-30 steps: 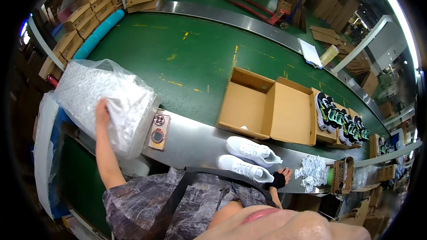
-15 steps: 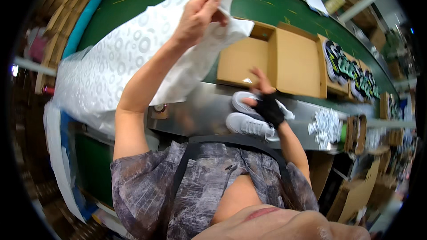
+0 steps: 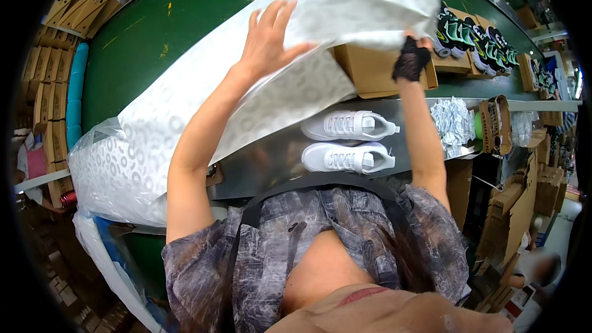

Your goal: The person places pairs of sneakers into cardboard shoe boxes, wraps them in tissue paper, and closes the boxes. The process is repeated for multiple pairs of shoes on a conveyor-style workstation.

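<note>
Head view: left hand [image 3: 266, 40] fingers spread on tissue sheet [image 3: 345, 6]; right hand [image 3: 412, 60] pinching sheet edge.

A steel bench [image 3: 419, 111] carries two white sneakers [image 3: 348, 142], crumpled paper wads [image 3: 452, 122] and an open cardboard box [image 3: 370, 71].

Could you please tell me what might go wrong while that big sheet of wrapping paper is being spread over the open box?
The left hand lies flat on the patterned paper sheet while the gloved right hand pinches its edge, so the thin sheet might tear or crease. The sheet hides most of the open cardboard box, so it could land askew. Its loose lower edge hangs near the pair of white shoes and might nudge them along the metal ledge.
</note>
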A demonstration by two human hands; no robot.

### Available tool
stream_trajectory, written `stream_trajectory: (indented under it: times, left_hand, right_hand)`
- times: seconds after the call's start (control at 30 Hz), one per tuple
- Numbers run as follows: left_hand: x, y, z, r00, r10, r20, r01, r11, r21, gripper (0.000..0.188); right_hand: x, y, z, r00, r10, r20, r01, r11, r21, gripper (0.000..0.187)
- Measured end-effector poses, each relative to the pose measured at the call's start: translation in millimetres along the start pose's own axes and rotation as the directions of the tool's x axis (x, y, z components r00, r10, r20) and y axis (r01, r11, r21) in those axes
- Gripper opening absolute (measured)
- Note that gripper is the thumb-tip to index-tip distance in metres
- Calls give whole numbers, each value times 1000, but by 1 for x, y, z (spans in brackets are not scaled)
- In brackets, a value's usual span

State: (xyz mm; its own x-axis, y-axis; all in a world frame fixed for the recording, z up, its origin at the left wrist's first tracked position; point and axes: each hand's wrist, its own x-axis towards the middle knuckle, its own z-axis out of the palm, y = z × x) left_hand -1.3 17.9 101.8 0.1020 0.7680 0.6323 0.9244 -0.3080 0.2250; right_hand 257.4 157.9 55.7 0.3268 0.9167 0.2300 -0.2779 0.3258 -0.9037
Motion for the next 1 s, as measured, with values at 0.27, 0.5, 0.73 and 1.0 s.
stream_trajectory:
  times: [0.27, 0.5, 0.73, 1.0]
  left_hand:
    - [-156, -81, -4, 709, -701, 75, 568, 630, 530, 69]
    - [-209, -92, -95, 395, -905, 157, 382, 317, 868, 69]
    - [-245, -142, -130, 600, -740, 302, 296, 557, 776, 24]
    - [-267, -167, -364, 483, -699, -528, 646, -122, 754, 37]
  right_hand:
    - [144, 10, -149, 838, -421, -347, 167, 804, -571, 31]
    - [143, -4, -195, 798, -303, -521, 63, 901, -428, 31]
    - [121, 11, -191, 772, -128, -622, -60, 960, -272, 32]
    - [87, 3, -194, 793, 32, -608, -161, 974, -159, 34]
